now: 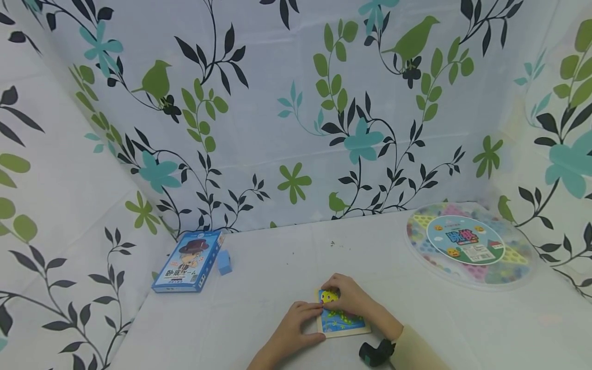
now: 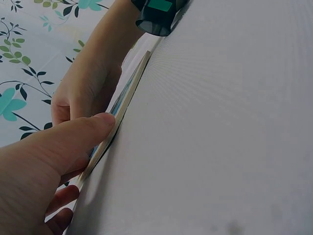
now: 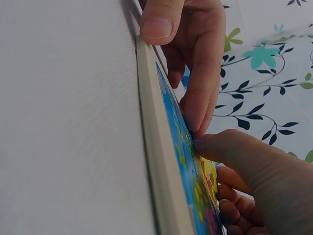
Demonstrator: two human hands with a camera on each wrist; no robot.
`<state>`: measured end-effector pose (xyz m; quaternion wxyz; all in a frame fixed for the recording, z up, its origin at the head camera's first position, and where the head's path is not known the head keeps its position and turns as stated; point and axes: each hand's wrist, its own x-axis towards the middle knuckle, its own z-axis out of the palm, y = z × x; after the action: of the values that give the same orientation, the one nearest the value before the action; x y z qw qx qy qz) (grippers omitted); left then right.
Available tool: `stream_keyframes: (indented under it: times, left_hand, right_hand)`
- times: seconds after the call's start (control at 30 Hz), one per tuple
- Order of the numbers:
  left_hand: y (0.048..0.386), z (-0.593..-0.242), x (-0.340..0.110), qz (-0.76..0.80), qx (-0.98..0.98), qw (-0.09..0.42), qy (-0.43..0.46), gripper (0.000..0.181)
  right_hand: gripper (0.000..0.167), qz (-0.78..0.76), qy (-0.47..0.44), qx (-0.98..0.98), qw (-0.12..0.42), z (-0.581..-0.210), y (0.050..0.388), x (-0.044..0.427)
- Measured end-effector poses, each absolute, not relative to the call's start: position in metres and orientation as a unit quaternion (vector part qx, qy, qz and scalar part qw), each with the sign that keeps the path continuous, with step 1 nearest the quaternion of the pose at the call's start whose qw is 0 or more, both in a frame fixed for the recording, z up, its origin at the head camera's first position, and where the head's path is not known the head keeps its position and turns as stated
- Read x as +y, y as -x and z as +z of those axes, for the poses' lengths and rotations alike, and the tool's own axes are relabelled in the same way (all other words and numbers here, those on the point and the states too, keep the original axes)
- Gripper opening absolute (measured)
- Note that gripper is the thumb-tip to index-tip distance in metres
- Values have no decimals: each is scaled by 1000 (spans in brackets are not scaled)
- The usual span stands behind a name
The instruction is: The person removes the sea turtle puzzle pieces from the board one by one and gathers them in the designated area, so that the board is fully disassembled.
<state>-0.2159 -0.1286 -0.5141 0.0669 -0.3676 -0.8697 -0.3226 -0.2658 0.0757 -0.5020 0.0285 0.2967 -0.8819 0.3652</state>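
Note:
A small wooden picture puzzle (image 1: 344,325) lies on the white-covered table, its pale frame around a blue picture with a yellow cartoon animal. My left hand (image 1: 296,326) holds its left side, the thumb at the near left corner and the fingertips at the picture's left edge. From the right, my right hand (image 1: 353,298) reaches over the picture, thumb and curled fingers around the yellow part (image 3: 209,171). Both hands' fingertips nearly meet there. The right hand covers part of the picture, so I cannot tell whether a loose piece is between its fingers.
A blue game box (image 1: 187,262) lies at the left, with a small blue block (image 1: 224,262) beside it. At the back right is a round, clear-wrapped package (image 1: 467,244) of colourful pieces. A black wrist device (image 1: 376,353) sits by the right sleeve. Patterned cloth (image 1: 259,128) hangs behind.

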Motion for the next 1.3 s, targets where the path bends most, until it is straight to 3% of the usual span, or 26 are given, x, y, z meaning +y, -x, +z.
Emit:
stream_keyframes:
  times: [0.87, 1.3]
  left_hand:
    - [215, -511, -128, -322, -878, 39, 351, 53]
    - [216, -513, -129, -322, -875, 49, 359, 53]
  right_hand:
    - [31, 332, -303, -891, 58, -496, 263, 75]
    - [35, 354, -306, -883, 19, -496, 265, 77]
